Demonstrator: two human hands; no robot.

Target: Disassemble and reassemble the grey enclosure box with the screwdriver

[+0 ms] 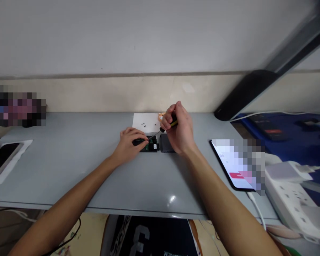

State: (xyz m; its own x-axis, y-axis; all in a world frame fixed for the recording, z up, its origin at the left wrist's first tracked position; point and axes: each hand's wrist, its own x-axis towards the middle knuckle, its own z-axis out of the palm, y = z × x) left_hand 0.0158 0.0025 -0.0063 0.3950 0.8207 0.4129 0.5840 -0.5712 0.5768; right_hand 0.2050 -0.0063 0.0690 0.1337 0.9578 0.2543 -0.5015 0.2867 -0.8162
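Observation:
A small black device with a green circuit board (150, 145) lies in the middle of the grey desk (69, 167). My left hand (130, 142) pinches it at its left end and holds it down. My right hand (178, 128) is closed round a yellow and black screwdriver (167, 127), its thin shaft slanting down to the left onto the board. A dark grey cover piece (165, 145) lies just right of the board, under my right hand. Behind it a white paper sheet (146, 122) carries a few tiny black screws (143, 124).
A lit phone (236, 167) lies at the right with a white cable. A white power strip (290, 192) sits further right. A dark phone on paper (1, 158) lies at the far left. A black lamp arm (256, 89) slants over the back right. A small orange figure (160, 116) stands behind my hand.

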